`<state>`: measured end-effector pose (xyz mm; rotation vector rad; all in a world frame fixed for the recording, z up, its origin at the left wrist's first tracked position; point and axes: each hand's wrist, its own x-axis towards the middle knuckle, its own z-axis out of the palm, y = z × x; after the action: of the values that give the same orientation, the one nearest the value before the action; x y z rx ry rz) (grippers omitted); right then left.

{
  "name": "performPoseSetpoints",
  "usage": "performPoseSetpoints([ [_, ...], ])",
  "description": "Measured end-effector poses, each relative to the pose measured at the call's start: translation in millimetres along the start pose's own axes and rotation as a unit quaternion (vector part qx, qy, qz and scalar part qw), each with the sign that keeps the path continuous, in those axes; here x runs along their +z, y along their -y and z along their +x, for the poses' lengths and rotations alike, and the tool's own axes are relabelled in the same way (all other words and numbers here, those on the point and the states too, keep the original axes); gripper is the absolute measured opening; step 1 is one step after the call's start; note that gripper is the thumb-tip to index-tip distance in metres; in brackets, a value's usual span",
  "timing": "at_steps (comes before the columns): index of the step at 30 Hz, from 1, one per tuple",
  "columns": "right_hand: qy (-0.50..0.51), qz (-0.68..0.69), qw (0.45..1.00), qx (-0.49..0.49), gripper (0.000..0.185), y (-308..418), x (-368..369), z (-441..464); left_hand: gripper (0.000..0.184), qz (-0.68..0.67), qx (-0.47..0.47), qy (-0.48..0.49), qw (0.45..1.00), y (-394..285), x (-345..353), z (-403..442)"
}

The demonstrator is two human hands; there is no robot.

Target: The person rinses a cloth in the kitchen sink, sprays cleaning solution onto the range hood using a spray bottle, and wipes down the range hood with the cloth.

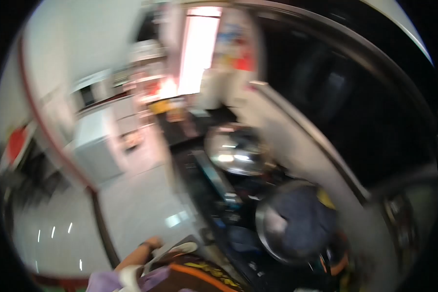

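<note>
My left hand (pixel 154 242) is low in the view, in front of my brown apron (pixel 194 273) and out over the floor side of the counter. Motion smears its fingers, so what they do or hold cannot be made out. My right hand is out of view. To the right, a round steel pan (pixel 272 226) stands on the black stove top (pixel 207 197), with a dark grey cloth (pixel 306 221) lying in or over it. Farther back sits a shiny domed steel vessel (pixel 238 151). Neither is touched by the visible hand.
A dark range hood (pixel 345 97) hangs at the upper right. Beyond the stove are a bright window (pixel 198 48) and a cluttered shelf (pixel 148 80). A white cabinet (pixel 95 141) stands on the tiled floor (pixel 141 199). An orange-rimmed item (pixel 339 263) lies beside the pan.
</note>
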<state>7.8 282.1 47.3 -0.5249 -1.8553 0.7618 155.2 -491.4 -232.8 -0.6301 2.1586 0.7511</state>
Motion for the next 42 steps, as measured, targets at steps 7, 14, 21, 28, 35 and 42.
performPoseSetpoints([
  [7, 0.052, 0.132, 0.990, -0.018, 0.046, 231.4, -49.7, 45.0, 0.044, 0.059, -0.104, 0.001, 0.993, -8.2, -10.1, 5.5],
  [14, 0.256, 0.396, 0.882, 0.003, 0.027, 364.7, 22.8, 68.3, 0.039, 0.066, 0.213, 0.067, 0.973, -161.8, -120.6, 33.7],
  [21, 0.210, 0.460, 0.863, -0.004, 0.042, 468.1, 154.9, 113.2, 0.034, -0.006, 0.350, 0.127, 0.928, -313.0, -197.3, -64.5],
  [28, 0.162, 0.475, 0.864, -0.041, 0.038, 516.5, 221.2, 121.8, 0.035, -0.031, 0.372, 0.142, 0.917, -287.5, -201.6, -56.9],
  [35, 0.126, 0.503, 0.853, -0.051, 0.036, 549.4, 245.2, 114.5, 0.041, -0.061, 0.279, 0.114, 0.952, -219.8, -210.7, -38.6],
  [42, 0.147, 0.463, 0.871, -0.071, 0.050, 563.6, 265.6, 108.0, 0.040, -0.033, 0.276, 0.093, 0.956, -206.8, -235.3, -34.1],
])
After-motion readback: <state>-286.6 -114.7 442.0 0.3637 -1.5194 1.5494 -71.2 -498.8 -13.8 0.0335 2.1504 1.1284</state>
